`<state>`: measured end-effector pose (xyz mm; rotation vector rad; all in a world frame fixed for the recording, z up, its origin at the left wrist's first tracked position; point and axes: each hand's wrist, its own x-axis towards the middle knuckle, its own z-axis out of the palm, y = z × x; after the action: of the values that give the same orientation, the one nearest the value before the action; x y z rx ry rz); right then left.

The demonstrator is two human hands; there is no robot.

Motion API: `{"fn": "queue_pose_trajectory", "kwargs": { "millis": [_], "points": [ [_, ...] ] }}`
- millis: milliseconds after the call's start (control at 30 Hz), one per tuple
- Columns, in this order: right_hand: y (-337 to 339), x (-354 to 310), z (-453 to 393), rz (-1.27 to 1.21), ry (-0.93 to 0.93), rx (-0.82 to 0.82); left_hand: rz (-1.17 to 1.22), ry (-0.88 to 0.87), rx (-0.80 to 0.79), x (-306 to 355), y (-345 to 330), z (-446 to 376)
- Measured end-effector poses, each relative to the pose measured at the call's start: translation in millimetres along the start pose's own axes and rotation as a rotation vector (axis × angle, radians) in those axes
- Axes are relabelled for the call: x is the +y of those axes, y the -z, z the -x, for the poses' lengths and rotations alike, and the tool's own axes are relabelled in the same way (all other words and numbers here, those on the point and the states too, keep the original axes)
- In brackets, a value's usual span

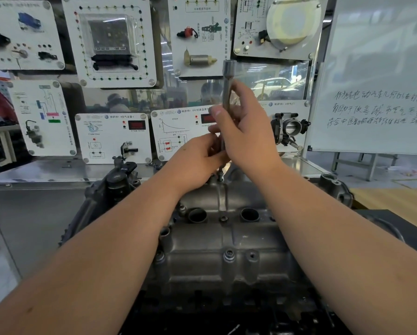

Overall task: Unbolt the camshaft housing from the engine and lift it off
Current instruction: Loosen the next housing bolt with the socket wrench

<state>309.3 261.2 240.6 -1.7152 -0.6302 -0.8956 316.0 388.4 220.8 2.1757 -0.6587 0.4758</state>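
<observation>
The grey metal camshaft housing (pixel 226 240) sits nearest, still on top of the engine (pixel 101 204), with both forearms stretched over it toward its far edge. There the right hand (pixel 247 139) wraps its fingers round an upright socket wrench (pixel 226 88), while the left hand (pixel 195 163) pinches the wrench's lower end just above a bolt (pixel 220 176). Behind, a wall of white display boards (pixel 110 42) blocks the view, with a throttle body (pixel 289 128) and a handwritten whiteboard (pixel 381 81) at right.
</observation>
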Motion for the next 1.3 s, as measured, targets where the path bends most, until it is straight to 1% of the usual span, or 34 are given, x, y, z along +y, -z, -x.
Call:
{"fn": "queue_pose_trajectory", "kwargs": {
  "millis": [100,333,533,633,733,833,967,1100,1300],
  "points": [
    [0.3,0.1,0.4,0.074,0.035,0.017,-0.006,0.009,0.022,-0.7,0.0,-0.1],
    [2.3,1.6,-3.6,0.046,-0.019,0.008,-0.007,0.024,0.000,0.8,-0.9,1.7],
    [0.6,2.5,-1.6,0.143,0.058,0.079,-0.019,0.017,0.029,-1.3,-0.9,-0.7],
    [2.2,3.5,-4.9,0.119,0.008,0.032,-0.024,0.001,0.003,-3.0,-2.4,0.0],
    [3.2,2.9,-4.8,0.105,-0.003,0.005,-0.017,-0.001,0.005,-3.0,-1.5,-0.5],
    [1.9,1.9,-0.9,0.110,0.010,0.015,-0.010,-0.002,0.007,-2.6,-0.9,-2.0],
    [2.0,1.2,-2.6,0.178,0.024,0.025,0.014,-0.002,0.005,-2.6,-0.9,-2.0],
    [3.8,1.3,-4.0,0.124,-0.007,-0.006,0.013,-0.009,-0.004,-2.4,-1.9,0.3],
    [1.7,-0.3,-0.5,0.125,0.019,-0.024,0.008,0.006,0.017,-5.3,-0.3,-3.7]
  ]
}}
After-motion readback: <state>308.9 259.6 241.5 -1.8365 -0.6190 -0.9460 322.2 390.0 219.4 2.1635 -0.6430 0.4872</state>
